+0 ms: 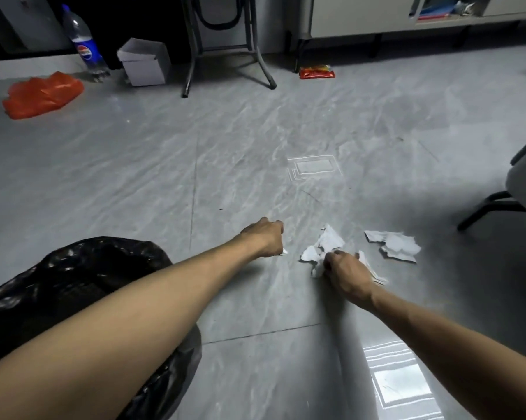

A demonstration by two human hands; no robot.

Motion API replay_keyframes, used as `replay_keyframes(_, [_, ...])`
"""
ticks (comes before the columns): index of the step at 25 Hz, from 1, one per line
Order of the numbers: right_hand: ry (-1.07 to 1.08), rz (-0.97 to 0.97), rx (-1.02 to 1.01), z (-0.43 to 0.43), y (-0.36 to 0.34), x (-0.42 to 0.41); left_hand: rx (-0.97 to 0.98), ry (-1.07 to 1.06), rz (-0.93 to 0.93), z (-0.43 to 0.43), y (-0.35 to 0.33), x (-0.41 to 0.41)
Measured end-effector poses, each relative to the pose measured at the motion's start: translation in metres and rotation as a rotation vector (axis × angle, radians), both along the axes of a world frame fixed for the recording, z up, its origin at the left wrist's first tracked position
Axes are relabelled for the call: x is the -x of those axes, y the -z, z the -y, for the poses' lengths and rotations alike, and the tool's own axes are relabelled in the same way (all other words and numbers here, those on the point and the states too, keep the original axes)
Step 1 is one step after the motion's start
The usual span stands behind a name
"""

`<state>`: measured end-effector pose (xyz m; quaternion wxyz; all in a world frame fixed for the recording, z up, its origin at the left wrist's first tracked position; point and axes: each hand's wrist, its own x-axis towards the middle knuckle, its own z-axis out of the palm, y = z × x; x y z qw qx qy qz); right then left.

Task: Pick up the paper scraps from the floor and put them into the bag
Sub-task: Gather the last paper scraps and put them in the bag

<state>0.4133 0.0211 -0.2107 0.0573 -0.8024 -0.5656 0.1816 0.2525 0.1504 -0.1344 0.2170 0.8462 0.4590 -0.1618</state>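
White torn paper scraps lie on the grey tiled floor. My right hand [346, 275] is closed around a bunch of scraps [325, 248] that stick out above and beside its fingers. Another pile of scraps [396, 245] lies loose to the right of it. My left hand [264, 237] is stretched out over the floor with its fingers curled, and a small white scrap [284, 252] peeks out under it. The black plastic bag [74, 268] stands open at the lower left, under my left forearm.
An orange plastic bag [42, 95], a cola bottle [86, 47] and a white box [145, 63] sit at the far left. Metal table legs [225, 56] stand behind, a red snack packet [316, 71] beside them. A chair base [494, 204] is at right.
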Motion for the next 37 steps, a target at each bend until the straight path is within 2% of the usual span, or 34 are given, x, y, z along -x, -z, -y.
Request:
replay_keyframes(4, [-0.068, -0.042, -0.139, 0.011, -0.004, -0.004, -0.014, -0.017, -0.068, 0.003, 0.038, -0.011])
replay_keyframes(7, [0.076, -0.072, -0.305, 0.014, -0.012, -0.021, -0.099, -0.022, -0.019, 0.006, 0.063, -0.010])
replay_keyframes(9, [0.171, -0.034, -0.257, 0.018, -0.007, -0.038, -0.102, -0.082, 0.082, 0.007, 0.072, -0.012])
replay_keyframes(12, [0.134, -0.088, -0.109, 0.031, 0.009, -0.044, -0.141, -0.177, 0.228, 0.010, 0.068, -0.024])
replay_keyframes(15, [0.180, -0.213, -0.232, 0.039, 0.013, -0.040, -0.153, 0.034, 0.353, 0.016, 0.064, -0.045])
replay_keyframes(17, [0.287, -0.279, -0.254, 0.041, 0.008, -0.037, -0.106, 0.171, 0.290, 0.025, 0.073, -0.054])
replay_keyframes(21, [0.526, -0.481, -0.346, 0.042, -0.002, -0.028, -0.109, 0.154, 0.196, 0.042, 0.088, -0.045])
replay_keyframes(23, [0.617, -0.655, -0.395, 0.041, -0.009, -0.016, -0.069, 0.124, 0.181, 0.048, 0.071, -0.037])
replay_keyframes(26, [0.679, -0.958, -0.406, 0.036, -0.027, 0.010, -0.013, 0.046, 0.265, 0.052, 0.017, -0.020])
replay_keyframes(32, [0.481, -1.250, -0.422, 0.011, -0.107, 0.091, -0.095, 0.047, 0.463, 0.049, -0.126, 0.087])
replay_keyframes(34, [0.348, -1.297, -0.457, 0.001, -0.141, 0.125, -0.109, 0.061, 0.391, 0.046, -0.155, 0.138])
replay_keyframes(37, [0.145, -1.319, -0.498, -0.015, -0.181, 0.184, -0.177, 0.030, 0.154, 0.044, -0.168, 0.210])
